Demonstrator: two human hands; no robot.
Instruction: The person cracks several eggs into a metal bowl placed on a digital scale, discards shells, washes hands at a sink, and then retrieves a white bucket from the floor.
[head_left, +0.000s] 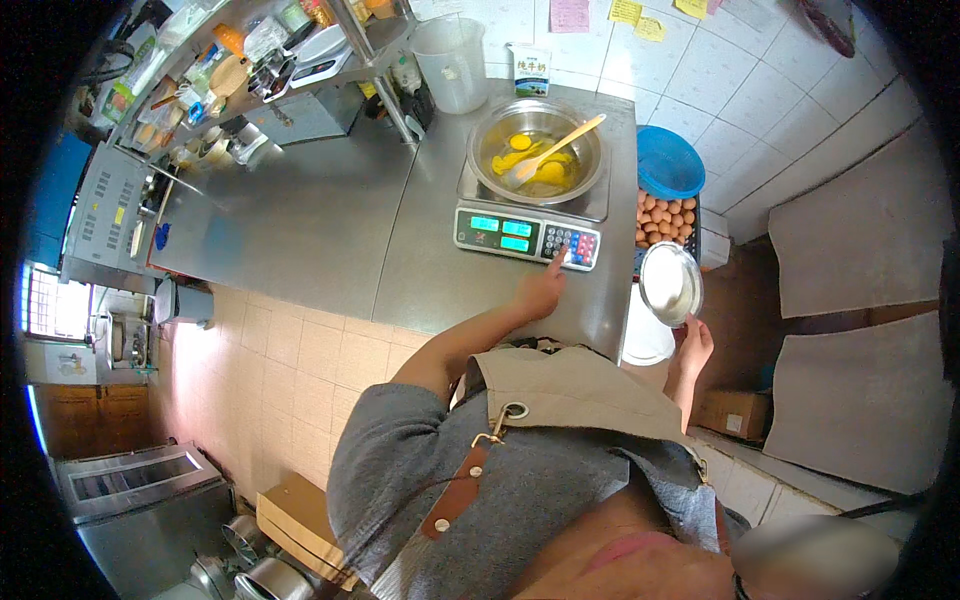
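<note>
With an extended finger, my left hand (541, 291) touches the keypad of a white digital scale (496, 232) whose displays are lit. On the scale's steel platform stands a wide stainless steel bowl (480, 161) with raw eggs (551, 174), one yolk whole and others broken. A spatula (566, 142) with a pale handle leans in it, its blade in the egg. My right hand (694, 346) grips the rim of a smaller metal bowl (670, 283), tilted beside the counter's right edge above a white round lid or container (645, 330). What the small bowl holds is unclear.
Brown eggs (664, 219) fill a dark crate right of the steel counter (300, 225), with a blue plastic basket (670, 161) at its far end. A clear plastic jug (450, 66) and a milk carton (532, 71) stand behind the scale. A crowded shelf (247, 97) overhangs the counter's left part.
</note>
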